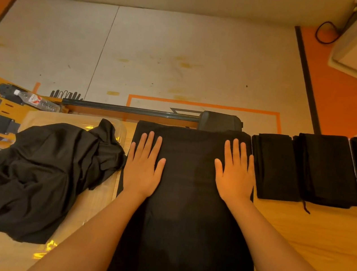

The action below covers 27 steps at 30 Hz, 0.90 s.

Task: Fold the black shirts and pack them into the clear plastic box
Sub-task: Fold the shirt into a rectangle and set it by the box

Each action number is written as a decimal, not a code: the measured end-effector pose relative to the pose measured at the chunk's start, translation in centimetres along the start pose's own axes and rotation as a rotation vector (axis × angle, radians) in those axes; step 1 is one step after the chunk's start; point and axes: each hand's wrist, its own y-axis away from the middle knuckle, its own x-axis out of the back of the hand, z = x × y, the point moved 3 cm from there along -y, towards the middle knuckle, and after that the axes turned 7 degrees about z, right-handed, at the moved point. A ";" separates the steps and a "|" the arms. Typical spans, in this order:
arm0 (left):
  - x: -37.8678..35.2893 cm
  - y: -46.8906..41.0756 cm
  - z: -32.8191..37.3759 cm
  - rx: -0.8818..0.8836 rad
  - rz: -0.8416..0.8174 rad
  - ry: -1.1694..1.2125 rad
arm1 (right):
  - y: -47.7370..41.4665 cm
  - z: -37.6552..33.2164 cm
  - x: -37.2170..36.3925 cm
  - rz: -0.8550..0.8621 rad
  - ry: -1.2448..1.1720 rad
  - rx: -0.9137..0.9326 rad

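two-handed, pressing flat left hand [144, 165] and flat right hand [234, 175], gripping nothing, onto the long black half-folded shirt [180, 230] on the yellow wooden table [310, 228], likely flattening creases before refolding, beside the clear plastic box [120, 128].

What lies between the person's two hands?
Only bare fabric of the flat black shirt; the left hand and right hand press on it, seen in the head view.
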 end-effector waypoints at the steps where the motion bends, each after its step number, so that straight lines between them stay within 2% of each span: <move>1: 0.0 0.0 -0.1 0.000 -0.002 -0.003 | 0.0 0.0 0.1 -0.014 0.008 0.004; 5: 1.7 1.1 1.9 0.068 0.010 0.075 | 1.2 -1.3 1.8 0.027 -0.019 0.020; 9: 3.1 7.7 5.8 -0.068 0.043 0.219 | 7.6 -3.9 2.7 0.107 -0.095 0.139; 13: 0.7 14.7 5.5 -0.106 -0.044 0.127 | 14.8 -4.9 0.0 0.006 -0.122 0.241; 18: 0.8 16.5 2.0 -0.009 -0.051 0.004 | 16.4 -0.5 -1.2 0.002 -0.042 0.143; 24: 2.0 19.0 -1.8 0.031 -0.013 0.045 | 17.4 4.6 -1.3 0.058 -0.016 0.008; 27: 2.5 20.5 -0.2 -0.027 -0.024 0.050 | 18.8 2.1 0.0 0.103 -0.076 0.101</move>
